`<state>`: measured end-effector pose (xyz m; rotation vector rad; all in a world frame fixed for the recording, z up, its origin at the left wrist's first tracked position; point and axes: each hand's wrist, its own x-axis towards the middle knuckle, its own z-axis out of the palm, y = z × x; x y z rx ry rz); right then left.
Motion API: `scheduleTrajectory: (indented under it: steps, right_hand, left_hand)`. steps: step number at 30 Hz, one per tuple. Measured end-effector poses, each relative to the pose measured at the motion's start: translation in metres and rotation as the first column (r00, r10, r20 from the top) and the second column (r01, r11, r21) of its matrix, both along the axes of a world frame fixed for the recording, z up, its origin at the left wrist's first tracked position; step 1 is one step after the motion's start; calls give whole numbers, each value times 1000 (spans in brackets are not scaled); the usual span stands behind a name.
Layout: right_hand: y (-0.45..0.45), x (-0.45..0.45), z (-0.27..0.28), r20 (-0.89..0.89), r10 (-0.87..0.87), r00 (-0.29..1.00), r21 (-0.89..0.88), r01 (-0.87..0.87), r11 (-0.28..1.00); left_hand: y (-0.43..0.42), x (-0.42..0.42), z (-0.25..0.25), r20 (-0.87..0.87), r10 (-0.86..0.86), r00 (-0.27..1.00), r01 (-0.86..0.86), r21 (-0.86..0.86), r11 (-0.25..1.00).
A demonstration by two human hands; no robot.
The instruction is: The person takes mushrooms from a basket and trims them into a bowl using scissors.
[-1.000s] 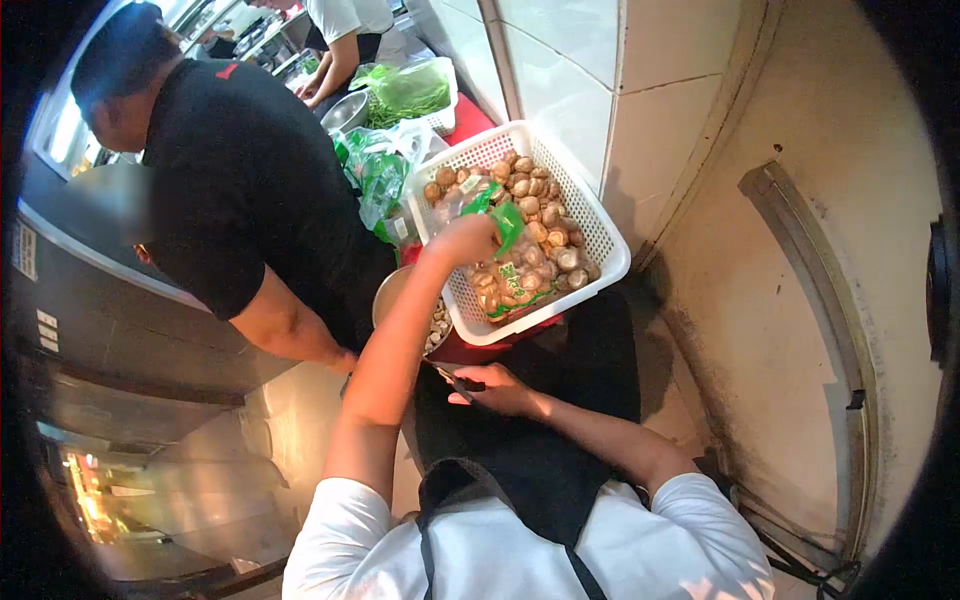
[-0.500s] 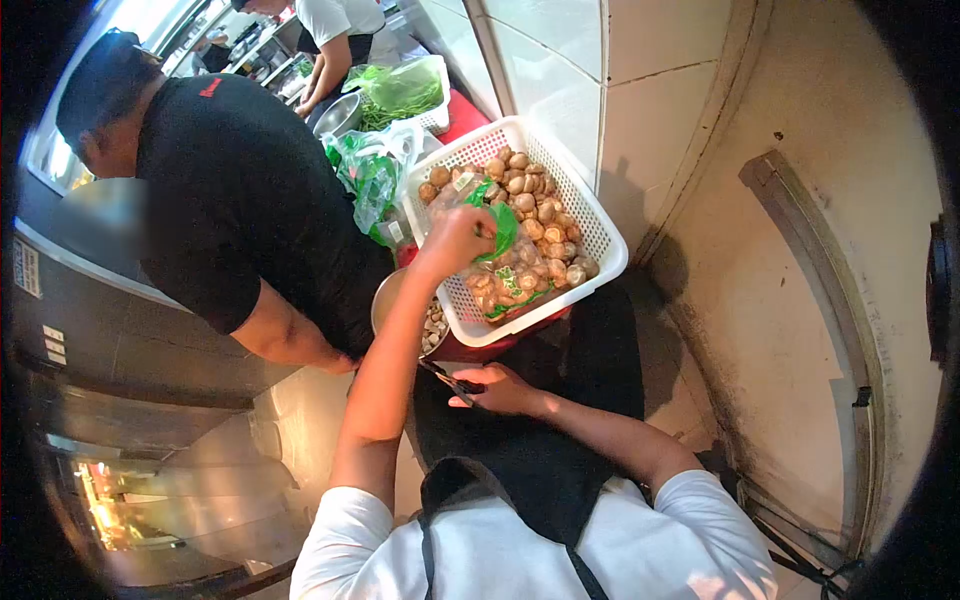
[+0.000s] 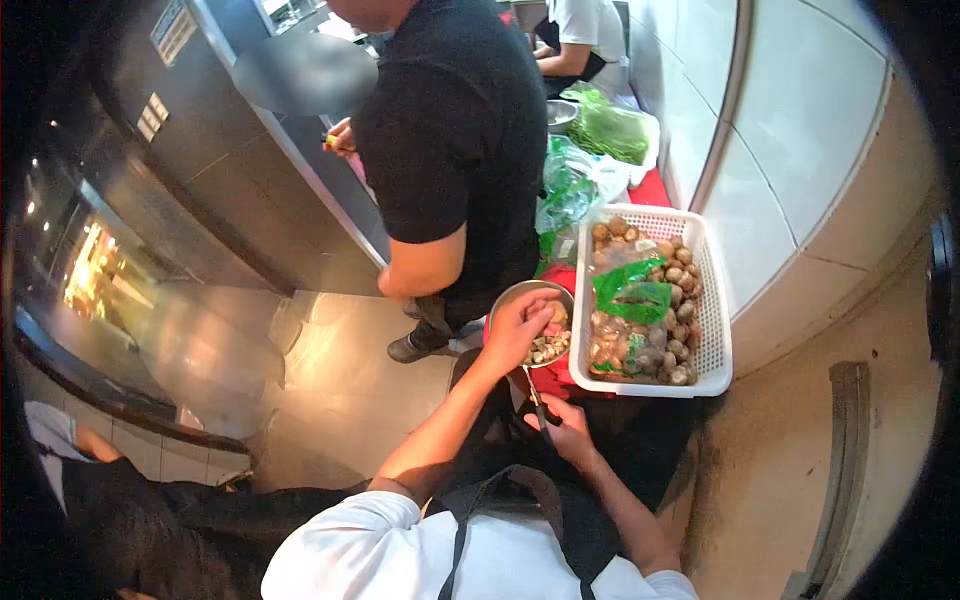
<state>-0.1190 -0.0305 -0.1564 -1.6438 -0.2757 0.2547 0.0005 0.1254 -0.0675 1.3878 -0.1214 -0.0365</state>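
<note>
My left hand (image 3: 520,332) is over a metal bowl (image 3: 511,297), its fingers closed around a tan mushroom (image 3: 558,314). Pale cut pieces (image 3: 545,350) lie in the bowl below. My right hand (image 3: 568,435) grips black-handled scissors (image 3: 540,405) just in front of the bowl, blades pointing up toward it. To the right stands a white perforated basket (image 3: 712,290) of brown mushrooms (image 3: 684,275). A clear bag with green print (image 3: 638,290) lies in the basket, with mushrooms inside it.
A person in a black shirt (image 3: 455,130) stands close on my left. Behind the basket are green plastic bags (image 3: 570,180) and a white basket of green vegetables (image 3: 610,130). Another person (image 3: 583,35) is farther back. A tiled wall (image 3: 790,120) borders the right.
My left hand has moved from the mushroom basket to above the metal bowl, with a mushroom. The view has turned left. The nearby person has straightened up.
</note>
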Motion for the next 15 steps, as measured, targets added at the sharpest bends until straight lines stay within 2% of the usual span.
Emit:
scheduleTrajectory:
  steps: [3,6,7,10,14,15]
  right_hand:
    - [2,-3,-11,21,-25,999,-53,26,998]
    - [5,-6,0,43,-35,998,-97,39,995]
    - [6,-6,6,47,-38,998,-103,43,994]
    - [7,-6,8,-4,-35,999,-119,35,992]
    - [14,-8,29,217,-154,964,-193,197,961]
    - [17,-7,33,340,-182,923,-231,269,935]
  left_hand:
    - [30,-10,-15,-44,114,992,-108,128,986]
    - [51,-12,-35,18,192,981,-191,200,961]
    - [52,-15,-27,-61,183,981,-175,117,978]
    - [56,-18,-28,-108,197,974,-198,-1,980]
    - [58,-21,-28,-123,184,975,-183,20,983]
    - [57,-22,-26,-132,178,975,-178,17,984]
